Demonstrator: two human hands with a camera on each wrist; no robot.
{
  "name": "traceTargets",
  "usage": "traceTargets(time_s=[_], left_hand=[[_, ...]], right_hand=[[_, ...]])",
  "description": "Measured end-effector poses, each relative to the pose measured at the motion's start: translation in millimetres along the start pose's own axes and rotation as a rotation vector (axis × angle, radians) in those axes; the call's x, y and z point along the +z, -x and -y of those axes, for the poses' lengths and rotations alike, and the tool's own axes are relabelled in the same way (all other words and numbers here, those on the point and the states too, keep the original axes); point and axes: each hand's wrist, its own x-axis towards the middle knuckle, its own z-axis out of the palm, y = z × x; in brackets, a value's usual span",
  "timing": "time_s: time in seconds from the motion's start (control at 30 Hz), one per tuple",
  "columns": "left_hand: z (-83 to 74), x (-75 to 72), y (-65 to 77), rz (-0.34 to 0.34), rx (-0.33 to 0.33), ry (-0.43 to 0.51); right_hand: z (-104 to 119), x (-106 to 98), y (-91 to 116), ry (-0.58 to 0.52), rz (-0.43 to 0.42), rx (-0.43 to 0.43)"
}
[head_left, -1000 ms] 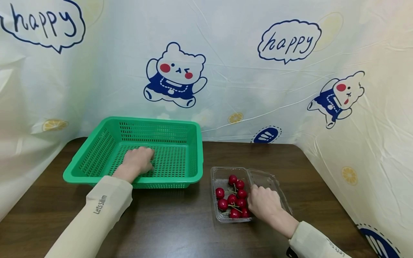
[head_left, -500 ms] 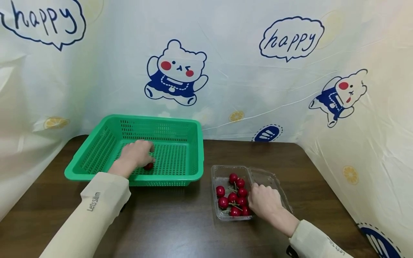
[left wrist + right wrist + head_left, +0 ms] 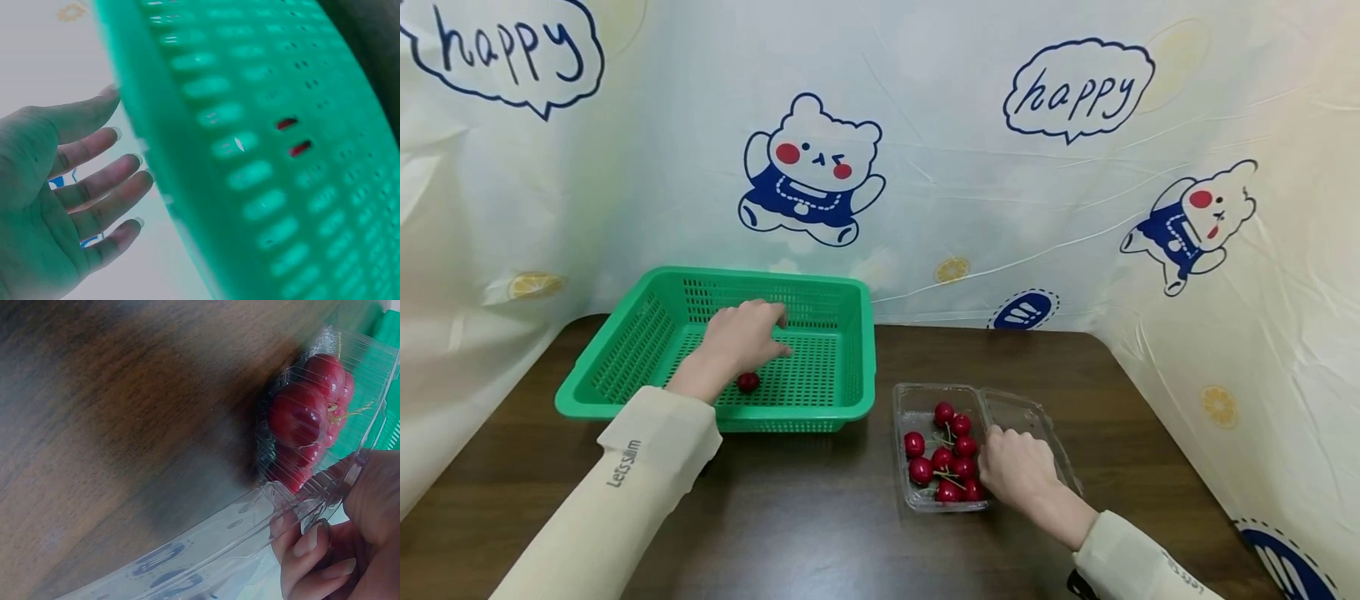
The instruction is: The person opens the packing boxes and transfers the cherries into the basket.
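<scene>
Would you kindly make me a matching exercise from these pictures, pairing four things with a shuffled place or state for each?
1. Left hand
2. Right hand
3. Basket
4. Box

A. Transparent, with several cherries inside
B. Over the basket, holding nothing
C. Gripping the box
D. Green, with one cherry inside

Pairs: 1-B, 2-C, 3-D, 4-A.

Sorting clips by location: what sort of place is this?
Likely a staged tabletop filming booth: a printed curtain behind and on both sides of a wooden table, which bears a green basket and a clear box of cherries.
</scene>
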Motion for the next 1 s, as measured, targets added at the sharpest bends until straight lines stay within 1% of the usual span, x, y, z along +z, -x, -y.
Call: traceTargets(time_s=[0.2,0.33,0.5,0.77,1.0], left_hand=[[-13.6,-10.8,-2.5,-0.012,0.013,0.016],[-26.4,-18.9,-4.7,-0.026,0.035,0.023],[-43.6,-22.1,-8.4,-0.034,0.061,0.022],[-70.6,-15.7,-13.7,-0.063,0.125,0.001],[-93.6,-4.5,-15.5,-0.073,0.168,0.026]], right_hand=[[-1,1,0,0.001,0.014,0.01],[-1,1,0,0.003,0.007,0.008],[-1,1,0,0.003,-0.006,-0.002],[-1,2,1,0.004,-0.016,-0.009],[-2,3,0,0.007,-0.021,-0.013]])
